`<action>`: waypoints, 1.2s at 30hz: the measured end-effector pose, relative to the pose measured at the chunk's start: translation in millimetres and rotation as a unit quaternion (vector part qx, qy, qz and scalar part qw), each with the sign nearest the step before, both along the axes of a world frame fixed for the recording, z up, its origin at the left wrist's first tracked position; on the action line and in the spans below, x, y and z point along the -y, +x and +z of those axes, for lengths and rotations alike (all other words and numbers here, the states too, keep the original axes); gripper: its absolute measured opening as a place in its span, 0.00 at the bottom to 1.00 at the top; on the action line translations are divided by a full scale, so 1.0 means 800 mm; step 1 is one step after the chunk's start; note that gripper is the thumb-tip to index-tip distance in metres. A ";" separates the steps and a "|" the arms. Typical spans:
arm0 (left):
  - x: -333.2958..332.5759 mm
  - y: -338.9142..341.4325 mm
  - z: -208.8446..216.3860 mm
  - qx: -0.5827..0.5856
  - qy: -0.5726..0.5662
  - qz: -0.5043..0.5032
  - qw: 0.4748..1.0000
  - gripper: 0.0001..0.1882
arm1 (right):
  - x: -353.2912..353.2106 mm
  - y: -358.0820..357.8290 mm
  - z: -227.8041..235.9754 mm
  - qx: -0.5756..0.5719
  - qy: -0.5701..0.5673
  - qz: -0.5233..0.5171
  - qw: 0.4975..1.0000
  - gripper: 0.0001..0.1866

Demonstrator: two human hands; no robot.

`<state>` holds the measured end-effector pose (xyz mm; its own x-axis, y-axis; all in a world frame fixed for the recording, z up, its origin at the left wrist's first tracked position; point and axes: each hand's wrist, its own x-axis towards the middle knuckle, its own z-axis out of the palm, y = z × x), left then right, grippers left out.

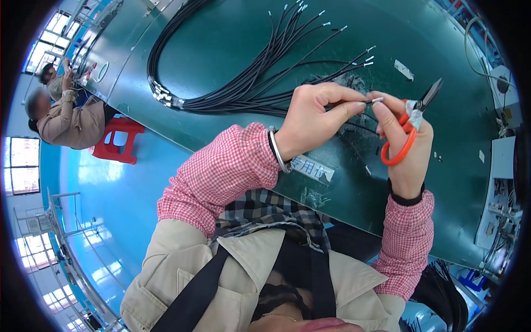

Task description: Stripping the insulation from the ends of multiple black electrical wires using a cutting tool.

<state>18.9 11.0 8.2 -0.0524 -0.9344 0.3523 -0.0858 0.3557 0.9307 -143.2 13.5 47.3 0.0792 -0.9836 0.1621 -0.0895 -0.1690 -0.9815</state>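
A black cable with a bare, whitish tip point(377, 100) is pinched between the thumb and fingers of my left hand point(312, 116). Facing it, the fingers of my right hand point(412, 146) close in at the cable's tip. That hand also holds orange-handled scissors point(414, 115), wrapped with pale tape near the pivot, their blades pointing up and away. Behind my left hand a curved bundle of black cables point(221, 100) lies on the green table point(381, 27). White ends fan out at its far side, and white bands wrap it at the left.
A white label point(311, 168) is stuck on the table near my left wrist, and a pale scrap point(404, 70) lies farther back. White equipment point(502, 157) stands along the right edge. More black cables point(445, 293) hang at lower right. Two people sit at far left beside a red stool point(130, 145).
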 end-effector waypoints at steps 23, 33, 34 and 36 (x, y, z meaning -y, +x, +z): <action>0.012 -0.004 0.001 -0.023 -0.134 0.059 0.989 0.07 | 0.007 0.008 -0.024 0.156 0.097 0.020 0.983 0.10; 0.006 0.000 0.011 -0.063 -0.070 0.005 0.996 0.06 | -0.001 0.018 -0.024 0.216 0.126 0.047 0.967 0.09; 0.005 -0.001 0.010 -0.097 -0.056 0.002 0.994 0.06 | 0.000 0.019 -0.026 0.252 0.146 0.057 0.955 0.09; 0.005 -0.003 0.008 -0.109 -0.040 0.002 0.993 0.05 | 0.002 0.017 -0.030 0.261 0.147 0.054 0.952 0.09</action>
